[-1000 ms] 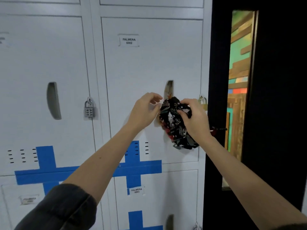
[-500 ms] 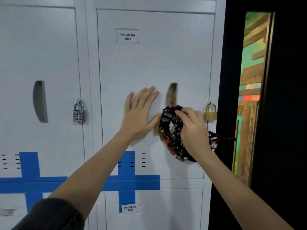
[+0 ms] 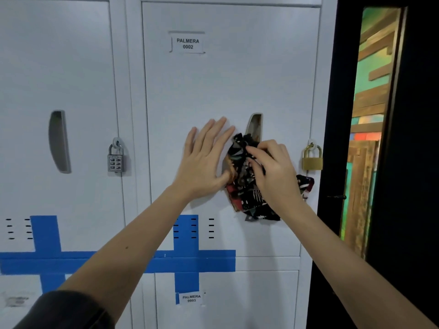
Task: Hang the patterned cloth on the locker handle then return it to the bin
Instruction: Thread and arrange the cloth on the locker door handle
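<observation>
Though bunched, one patterned cloth (image 3: 247, 186), two padlocks (image 3: 312, 157).

White locker door (image 3: 237, 86) bears a label (image 3: 187, 43), brass padlock (image 3: 312, 160), and cloth (image 3: 247, 186) bunched at its handle (image 3: 254, 123)

Left hand (image 3: 204, 160) now flat on door; patterned cloth (image 3: 247, 186) bunched higher

I am wearing a dark grey sleeve (image 3: 64, 309) pushed up past my left elbow, leaving that forearm bare; my left hand (image 3: 204, 160) and right hand (image 3: 273, 169) are wearing nothing.
</observation>
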Motion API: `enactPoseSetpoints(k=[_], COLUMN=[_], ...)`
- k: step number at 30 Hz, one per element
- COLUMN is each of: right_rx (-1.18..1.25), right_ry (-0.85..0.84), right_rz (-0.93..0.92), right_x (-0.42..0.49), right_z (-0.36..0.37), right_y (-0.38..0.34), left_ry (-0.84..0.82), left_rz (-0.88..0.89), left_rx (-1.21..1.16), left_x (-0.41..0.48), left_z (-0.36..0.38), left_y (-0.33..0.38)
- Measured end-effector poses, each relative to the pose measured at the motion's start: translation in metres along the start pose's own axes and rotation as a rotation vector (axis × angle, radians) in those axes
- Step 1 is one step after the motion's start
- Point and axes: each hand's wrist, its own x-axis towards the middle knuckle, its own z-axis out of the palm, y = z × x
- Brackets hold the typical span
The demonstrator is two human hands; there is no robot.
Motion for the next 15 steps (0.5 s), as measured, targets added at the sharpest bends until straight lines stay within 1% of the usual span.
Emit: enactPoseSetpoints(k=[3,8,10,15], right_rx=[-0.012,-0.046,-0.063,-0.068], right_ry=[-0.035,0.064,0.075,0.008], right_rz=[0.007,0.027,0.026,-0.035], right_x=[0.000,0.035,0.031,0.003], right_z=[-0.003,0.001,0.003,0.001], right_y=[-0.002,-0.003,-0.003,-0.004], left_ry=[-0.015,-0.049,-0.059,-0.063], left_rz=[-0.023,-0.024,-0.024,-0.032], left_rx=[0.018,0.050,0.054,0.067], left_x=[0.001,0.002,0.001,0.001], left_z=[0.000,0.001,0.001,0.000], left_y=[0.001,0.000,0.000,0.002])
